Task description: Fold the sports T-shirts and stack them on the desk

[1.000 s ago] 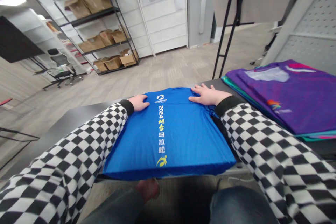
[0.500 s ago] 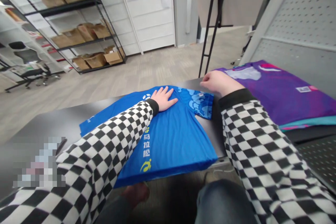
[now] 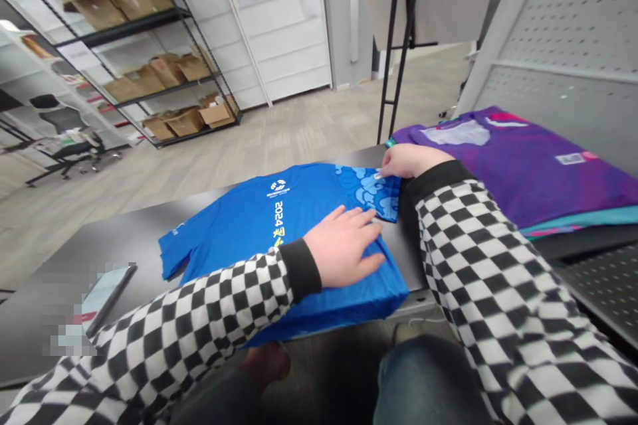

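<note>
A blue T-shirt (image 3: 244, 212) lies spread on the dark grey table, printed with white and yellow lettering; its lower hem hangs over the near edge. On the shirt's right side, close to the armpit, my left hand (image 3: 349, 246) rests palm down with fingers apart. My right hand (image 3: 413, 161) is closed at the top edge of the patterned right sleeve (image 3: 371, 189), its thumb and fingertips pinched on the cloth there. My left forearm hides part of the shirt's front and lettering.
Purple shirts (image 3: 528, 166) lie stacked at the right, beside a pegboard panel (image 3: 568, 46). A phone (image 3: 107, 292), partly blurred out, is on the table (image 3: 144, 232) at the left. Beyond stand a black easel (image 3: 393, 73) and a shelf rack (image 3: 134, 30) with cardboard boxes.
My left hand has slid right and nearer to me across the shirt, uncovering more lettering. My right hand has come down from above the table onto the sleeve's edge.
</note>
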`<control>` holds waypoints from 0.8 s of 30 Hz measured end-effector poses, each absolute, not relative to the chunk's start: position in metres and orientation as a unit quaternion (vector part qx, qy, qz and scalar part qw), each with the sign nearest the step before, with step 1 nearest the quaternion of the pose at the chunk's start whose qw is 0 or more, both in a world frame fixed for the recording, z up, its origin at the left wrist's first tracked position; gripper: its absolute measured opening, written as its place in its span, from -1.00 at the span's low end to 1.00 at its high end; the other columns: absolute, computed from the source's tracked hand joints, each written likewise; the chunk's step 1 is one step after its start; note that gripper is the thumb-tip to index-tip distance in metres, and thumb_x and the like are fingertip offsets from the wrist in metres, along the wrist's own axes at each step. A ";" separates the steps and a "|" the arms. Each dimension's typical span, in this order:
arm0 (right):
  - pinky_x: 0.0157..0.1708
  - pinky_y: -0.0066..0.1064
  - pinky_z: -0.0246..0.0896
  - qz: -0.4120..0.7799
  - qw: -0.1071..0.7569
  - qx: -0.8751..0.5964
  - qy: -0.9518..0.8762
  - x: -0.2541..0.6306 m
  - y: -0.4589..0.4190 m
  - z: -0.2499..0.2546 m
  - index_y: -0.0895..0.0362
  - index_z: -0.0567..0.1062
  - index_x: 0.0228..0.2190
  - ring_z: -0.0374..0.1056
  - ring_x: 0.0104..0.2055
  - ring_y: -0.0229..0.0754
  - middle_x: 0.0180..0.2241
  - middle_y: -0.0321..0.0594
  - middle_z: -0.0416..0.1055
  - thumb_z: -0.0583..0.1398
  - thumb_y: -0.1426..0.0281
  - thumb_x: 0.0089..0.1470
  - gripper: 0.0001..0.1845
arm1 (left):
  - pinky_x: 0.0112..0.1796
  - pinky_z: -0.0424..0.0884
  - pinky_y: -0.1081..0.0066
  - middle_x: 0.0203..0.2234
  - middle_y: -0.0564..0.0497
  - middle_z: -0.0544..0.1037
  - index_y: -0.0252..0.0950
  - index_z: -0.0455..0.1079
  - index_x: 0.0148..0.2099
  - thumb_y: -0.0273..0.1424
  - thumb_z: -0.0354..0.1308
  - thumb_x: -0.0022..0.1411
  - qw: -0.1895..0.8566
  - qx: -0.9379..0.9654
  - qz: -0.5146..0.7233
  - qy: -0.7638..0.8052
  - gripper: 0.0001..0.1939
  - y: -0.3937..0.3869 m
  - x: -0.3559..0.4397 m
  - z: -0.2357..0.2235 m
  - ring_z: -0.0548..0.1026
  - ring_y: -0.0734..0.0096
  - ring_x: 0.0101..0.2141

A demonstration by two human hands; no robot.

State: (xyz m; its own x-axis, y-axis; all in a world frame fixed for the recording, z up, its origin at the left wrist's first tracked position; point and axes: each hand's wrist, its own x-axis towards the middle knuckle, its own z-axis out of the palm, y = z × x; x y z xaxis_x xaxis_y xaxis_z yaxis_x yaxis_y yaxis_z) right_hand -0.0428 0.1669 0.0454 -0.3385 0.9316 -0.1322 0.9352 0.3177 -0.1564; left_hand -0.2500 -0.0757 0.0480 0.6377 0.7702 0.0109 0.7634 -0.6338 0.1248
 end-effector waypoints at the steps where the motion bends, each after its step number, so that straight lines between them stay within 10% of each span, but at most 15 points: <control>1: -0.06 -0.14 0.50 -0.100 -0.002 0.574 0.812 -0.043 0.168 0.045 0.14 0.80 -0.24 0.65 -0.14 0.16 -0.22 0.04 0.73 0.39 0.25 0.24 -0.77 | 0.52 0.16 -0.20 0.56 -0.18 0.33 -0.18 0.42 0.50 -0.07 0.16 0.57 0.065 0.907 0.035 0.414 -0.41 -0.088 -0.254 0.051 0.31 -0.10 0.52; 11: 0.01 -0.15 0.48 -0.134 0.004 0.568 0.812 -0.038 0.167 0.049 0.10 0.79 -0.12 0.64 -0.10 0.13 -0.14 -0.01 0.73 0.39 0.12 0.24 -0.65 | 0.31 0.52 0.05 0.15 -0.13 0.74 -0.23 0.66 0.21 -0.14 0.13 0.48 0.021 0.691 0.214 0.690 -0.54 -0.060 -0.456 0.051 0.67 -0.01 0.17; 17: -0.08 -0.16 0.49 -0.183 0.040 0.587 0.788 -0.022 0.176 0.048 0.07 0.73 -0.33 0.61 -0.21 0.11 -0.32 -0.11 0.67 0.47 0.09 0.14 -0.70 | 0.53 0.12 -0.11 0.59 -0.27 0.25 -0.34 0.23 0.64 -0.01 -0.04 0.58 0.019 0.639 0.076 0.765 -0.21 -0.022 -0.516 0.012 0.22 -0.16 0.56; 24: -0.34 -0.25 0.51 -0.313 -0.164 0.545 0.760 -0.038 0.153 0.054 0.07 0.61 -0.28 0.54 -0.39 -0.03 -0.38 -0.12 0.61 0.40 0.09 0.23 -0.69 | 0.54 -0.05 -0.22 0.67 -0.22 0.03 -0.17 0.05 0.72 0.16 -0.18 0.60 0.025 0.648 0.045 0.760 -0.13 -0.019 -0.517 -0.004 0.01 -0.24 0.62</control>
